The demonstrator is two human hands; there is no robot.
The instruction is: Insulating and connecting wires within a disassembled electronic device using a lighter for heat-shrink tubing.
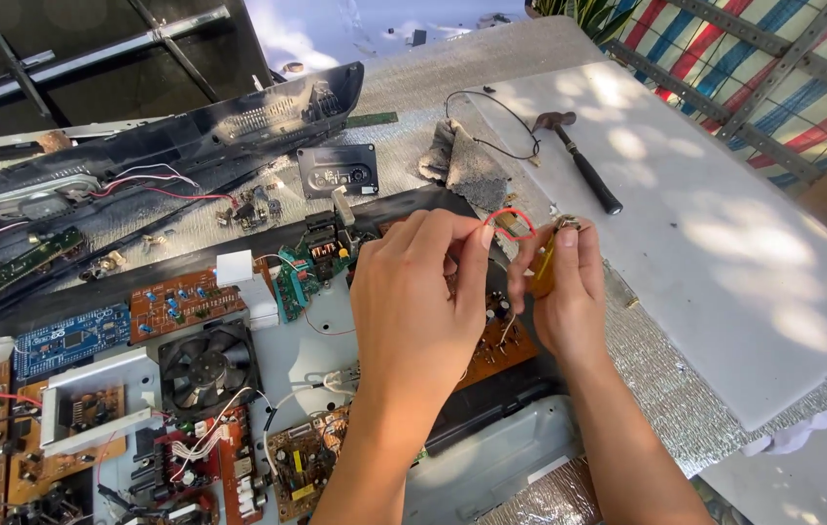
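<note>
Both hands meet over the middle of the bench. Left hand (418, 292) has its fingers curled, thumb and forefinger pressed together on a thin red wire (509, 222) that loops up between the two hands. Right hand (564, 287) is closed around a small yellowish-brown part (543, 264) with a metal tip at its top, thumb laid along the part's side; the red wire's loop runs to this part.

Just below the right hand's fingers lies a brown circuit board (501, 345). Left of the left hand sit a green board with a small transformer (311, 262) and a white block (236, 267); further out that way and toward the person is a black cooling fan (207, 367), with more boards beyond it. Beyond both hands lie a grey rag (467, 160) and a black plastic casing (190, 136). Beyond the right hand, a hammer (579, 160) rests on a white sheet (724, 253).
</note>
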